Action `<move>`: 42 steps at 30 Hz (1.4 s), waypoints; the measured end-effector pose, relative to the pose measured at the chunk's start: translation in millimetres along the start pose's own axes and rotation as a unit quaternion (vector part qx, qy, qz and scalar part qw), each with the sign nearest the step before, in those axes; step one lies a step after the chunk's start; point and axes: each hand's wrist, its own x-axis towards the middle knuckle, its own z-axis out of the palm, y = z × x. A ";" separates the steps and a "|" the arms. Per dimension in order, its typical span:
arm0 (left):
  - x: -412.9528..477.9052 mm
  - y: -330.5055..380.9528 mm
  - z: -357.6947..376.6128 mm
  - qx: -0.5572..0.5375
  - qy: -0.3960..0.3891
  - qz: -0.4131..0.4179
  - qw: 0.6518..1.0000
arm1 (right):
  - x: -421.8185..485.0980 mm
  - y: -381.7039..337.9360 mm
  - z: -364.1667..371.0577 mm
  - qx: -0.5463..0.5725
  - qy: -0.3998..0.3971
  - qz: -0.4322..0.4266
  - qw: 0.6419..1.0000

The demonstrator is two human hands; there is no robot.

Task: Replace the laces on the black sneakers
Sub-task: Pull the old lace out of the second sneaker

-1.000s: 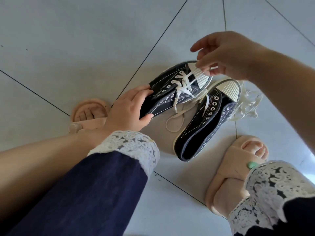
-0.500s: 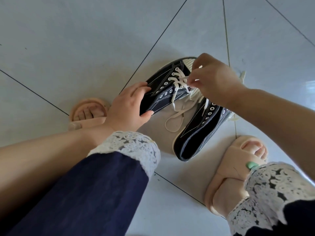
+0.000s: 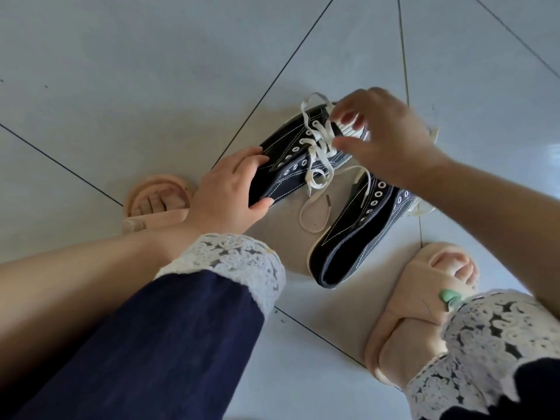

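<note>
Black sneaker (image 3: 285,177) on floor tiles (image 3: 151,86): left grip (image 3: 225,197) curls round its heel; right grip (image 3: 391,140), at 2 o'clock, blurred over the lace (image 3: 318,153), hold indiscernible.

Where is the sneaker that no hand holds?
In the head view, right of centre, the free sneaker lies on the floor beside the gripped sneaker, its heel near the right slipper.

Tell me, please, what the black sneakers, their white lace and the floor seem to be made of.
The black sneakers: probably canvas, matte and woven-looking, with white stitching; eyelets look metallic. The white lace: flat woven textile, perhaps cotton, since it flops in loose loops. The floor: likely glazed tile, smooth, faintly shiny, with dark joint lines.
</note>
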 end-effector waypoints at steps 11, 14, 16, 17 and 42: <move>-0.9 0.8 -1.1 -0.005 0.001 -0.002 1.000 | 13.4 20.0 -16.3 -0.081 0.080 0.023 0.993; -0.9 1.2 -1.3 -0.009 0.004 -0.011 1.000 | 28.5 39.9 -52.9 0.021 0.222 0.148 0.963; -0.9 1.5 -1.4 -0.008 0.004 -0.011 1.000 | 30.5 43.2 -52.4 0.060 0.229 0.192 0.952; -0.9 1.6 -1.3 -0.007 0.003 -0.011 1.000 | 29.0 40.3 -45.0 0.051 0.188 0.189 0.963; -1.3 1.0 -0.7 -0.004 0.002 -0.012 1.000 | 20.6 12.5 -29.4 0.193 0.174 0.222 0.940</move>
